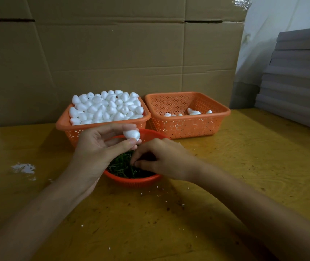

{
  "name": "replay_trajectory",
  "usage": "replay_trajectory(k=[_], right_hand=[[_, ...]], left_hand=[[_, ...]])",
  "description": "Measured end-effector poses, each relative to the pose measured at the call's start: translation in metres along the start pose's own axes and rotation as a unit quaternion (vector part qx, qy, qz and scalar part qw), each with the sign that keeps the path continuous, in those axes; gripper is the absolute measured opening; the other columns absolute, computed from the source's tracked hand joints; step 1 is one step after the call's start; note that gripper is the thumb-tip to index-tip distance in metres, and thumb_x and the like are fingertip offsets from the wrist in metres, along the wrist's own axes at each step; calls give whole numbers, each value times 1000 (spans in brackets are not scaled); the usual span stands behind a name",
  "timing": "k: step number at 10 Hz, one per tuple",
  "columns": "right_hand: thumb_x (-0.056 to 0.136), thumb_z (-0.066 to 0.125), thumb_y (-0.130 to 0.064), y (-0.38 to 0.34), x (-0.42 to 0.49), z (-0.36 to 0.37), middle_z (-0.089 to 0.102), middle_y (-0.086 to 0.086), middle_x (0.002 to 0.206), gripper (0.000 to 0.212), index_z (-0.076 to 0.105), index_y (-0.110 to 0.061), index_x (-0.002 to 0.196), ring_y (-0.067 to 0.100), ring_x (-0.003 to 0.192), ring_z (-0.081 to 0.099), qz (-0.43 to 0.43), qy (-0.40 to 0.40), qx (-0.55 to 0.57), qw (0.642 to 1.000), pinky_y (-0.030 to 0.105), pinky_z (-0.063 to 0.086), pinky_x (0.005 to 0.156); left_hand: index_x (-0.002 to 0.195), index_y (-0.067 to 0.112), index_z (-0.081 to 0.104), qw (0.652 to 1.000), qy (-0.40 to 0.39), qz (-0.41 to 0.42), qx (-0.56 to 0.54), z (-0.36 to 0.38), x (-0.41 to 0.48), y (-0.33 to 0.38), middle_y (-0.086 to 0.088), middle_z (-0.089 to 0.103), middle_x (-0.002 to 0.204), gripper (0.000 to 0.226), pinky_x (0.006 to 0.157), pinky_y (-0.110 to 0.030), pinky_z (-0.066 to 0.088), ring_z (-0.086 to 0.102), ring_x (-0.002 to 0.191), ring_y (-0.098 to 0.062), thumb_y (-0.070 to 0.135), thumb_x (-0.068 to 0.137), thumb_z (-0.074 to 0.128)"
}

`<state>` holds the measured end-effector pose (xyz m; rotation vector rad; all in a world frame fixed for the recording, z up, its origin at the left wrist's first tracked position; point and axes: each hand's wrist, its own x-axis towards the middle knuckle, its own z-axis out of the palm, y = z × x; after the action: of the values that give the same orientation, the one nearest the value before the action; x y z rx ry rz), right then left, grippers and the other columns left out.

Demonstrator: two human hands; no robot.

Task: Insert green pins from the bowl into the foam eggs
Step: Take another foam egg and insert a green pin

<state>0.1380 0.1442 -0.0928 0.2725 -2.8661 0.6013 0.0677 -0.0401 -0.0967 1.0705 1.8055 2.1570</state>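
Observation:
My left hand [97, 147] holds a white foam egg [131, 135] between thumb and fingers, just above the far rim of the red bowl [131, 180]. The bowl holds a pile of green pins [122, 166]. My right hand [161, 159] reaches down into the bowl, its fingertips pinched among the pins; whether a pin is gripped is hidden. Behind, an orange basket [65, 127] is heaped with plain foam eggs [105, 108].
A second orange basket [188, 127] at the back right holds a few foam eggs [193, 112]. A cardboard wall [112, 53] stands behind the baskets. Stacked grey sheets [297, 81] sit at the right. White foam crumbs [24, 168] lie on the yellow wooden table [244, 166].

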Motion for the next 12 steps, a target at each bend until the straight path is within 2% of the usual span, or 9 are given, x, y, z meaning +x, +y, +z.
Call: replay_trajectory(k=[1,3,4,5,6,7,9,11,12], right_hand=[[90,78,-19,2,0,-3,77,-15,101,17,80,-32,101,0,98,68,1,15,56,998,34,54,90],[83,86,-11,11,3,1,78,-9,86,13,81,-21,90,1,85,72,-9,78,132,988,33,57,87],[84,84,-3,16,4,-3,80,4,87,11,77,-9,90,17,87,76,1,101,247,964,43,59,93],[86,80,0,19,4,-7,78,16,91,14,73,1,98,25,90,77,9,110,360,926,37,63,89],[89,76,2,21,3,-12,77,17,91,19,68,4,105,22,84,76,38,113,465,877,28,63,76],[90,74,4,24,4,-15,75,17,90,20,64,3,107,24,82,76,50,109,514,849,27,63,73],[88,76,2,27,5,-12,74,22,92,24,61,4,107,29,81,77,44,135,516,845,27,63,69],[85,80,0,25,5,-8,73,21,87,24,62,0,101,26,77,77,38,165,499,850,27,63,70],[84,80,1,23,4,-7,75,22,85,23,62,-1,99,25,76,77,35,168,505,846,26,62,70]], left_hand=[[113,8,78,1000,2,-2,-5,0,0,0,-12,79,112,36,86,-30,62,77,106,-30,12,77,82],[115,3,75,1000,6,-8,-13,0,1,0,-14,79,111,38,85,-30,62,77,105,-31,10,78,79],[115,2,74,1000,9,-9,-24,1,1,1,-15,79,110,39,84,-29,62,77,104,-31,11,77,79],[114,3,74,999,14,-12,-36,1,1,2,-15,79,111,38,83,-28,63,77,103,-31,10,77,78],[114,3,75,999,13,-11,-33,0,0,1,-14,78,112,37,82,-28,62,77,103,-32,10,77,79],[114,3,75,999,9,-6,-30,0,0,1,-15,78,112,39,83,-28,62,77,104,-32,12,76,80],[115,2,75,1000,8,-8,-22,0,1,0,-14,78,112,39,84,-28,62,77,105,-32,11,78,80],[111,7,77,1000,0,-13,-12,2,0,2,-13,78,112,39,81,-28,62,77,103,-31,19,75,81],[111,10,78,1000,-19,-23,3,2,-1,2,-11,79,113,33,80,-28,63,77,106,-28,16,78,80]])
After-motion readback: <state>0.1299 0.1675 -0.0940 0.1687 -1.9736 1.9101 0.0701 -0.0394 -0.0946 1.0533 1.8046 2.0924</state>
